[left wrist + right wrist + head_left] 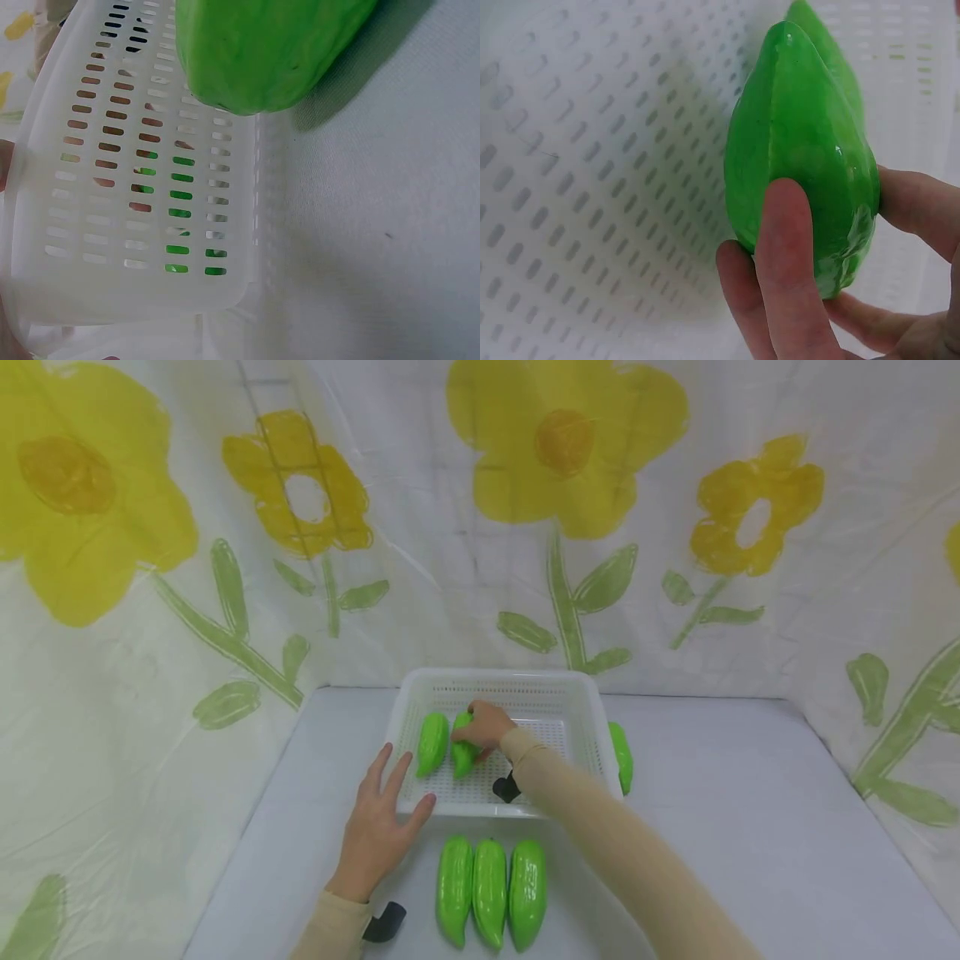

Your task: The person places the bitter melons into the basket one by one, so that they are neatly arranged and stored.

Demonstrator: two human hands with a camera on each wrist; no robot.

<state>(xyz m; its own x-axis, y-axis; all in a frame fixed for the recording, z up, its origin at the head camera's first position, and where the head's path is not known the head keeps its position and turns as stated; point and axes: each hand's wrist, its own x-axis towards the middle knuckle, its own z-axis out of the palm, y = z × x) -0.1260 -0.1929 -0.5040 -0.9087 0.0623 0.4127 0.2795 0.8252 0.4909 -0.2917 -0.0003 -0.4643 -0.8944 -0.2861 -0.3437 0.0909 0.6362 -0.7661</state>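
A green, ridged, gourd-like vegetable point(463, 764) with a pointed end is inside the white perforated basket point(465, 810). My right hand point(491, 727) grips it, fingers and thumb on its sides, as the right wrist view point(802, 142) of the vegetable shows. Just left of it, a second green vegetable point(432, 743) lies in the basket. At the basket's front left corner my left hand point(378, 831) has its fingers spread, with the thumb by the front rim; whether it presses the rim cannot be told.
Three more green vegetables point(491, 893) lie side by side on the pale table point(720, 827), in front of the basket. Another green vegetable point(621, 758) lies against the basket's right outer side. A flower-printed curtain point(420, 543) hangs behind and along both sides.
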